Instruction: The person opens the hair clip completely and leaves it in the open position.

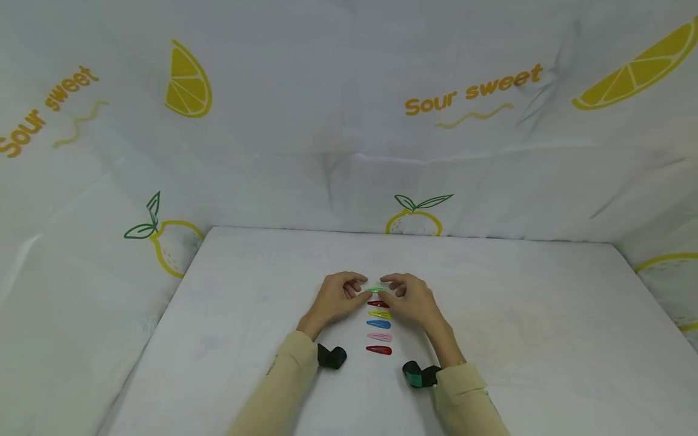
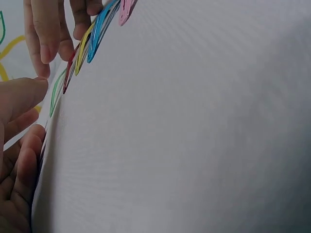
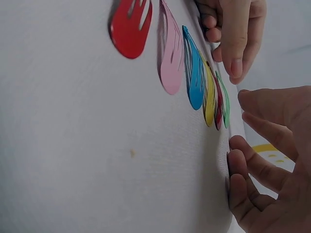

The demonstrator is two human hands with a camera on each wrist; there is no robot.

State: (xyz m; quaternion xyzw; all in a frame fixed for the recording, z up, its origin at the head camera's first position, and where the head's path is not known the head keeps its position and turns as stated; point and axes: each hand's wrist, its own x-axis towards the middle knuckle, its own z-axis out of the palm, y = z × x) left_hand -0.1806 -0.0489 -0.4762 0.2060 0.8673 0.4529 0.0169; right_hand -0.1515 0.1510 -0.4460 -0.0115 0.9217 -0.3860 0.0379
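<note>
Snap hair clips lie in a column on the white table. Farthest is a green hair clip [image 1: 375, 289], then a dark red hair clip [image 1: 378, 303], a yellow hair clip [image 1: 380, 315], a blue hair clip [image 1: 378, 324], a pink hair clip [image 1: 379, 336] and a red hair clip [image 1: 378, 350] nearest the body. My left hand [image 1: 338, 297] is at the green clip's left end, my right hand [image 1: 412, 298] at its right end. In the right wrist view the green clip [image 3: 225, 101] lies flat, and the thumbs and fingers near it appear loosely bent, pinching nothing.
White cloth printed with lemons [image 1: 188, 79] and lettering rises behind the table [image 1: 545, 327] and along its sides. Black wrist straps with small cameras sit at both cuffs, the left camera [image 1: 332, 357] and right camera [image 1: 420, 375] flanking the clip column.
</note>
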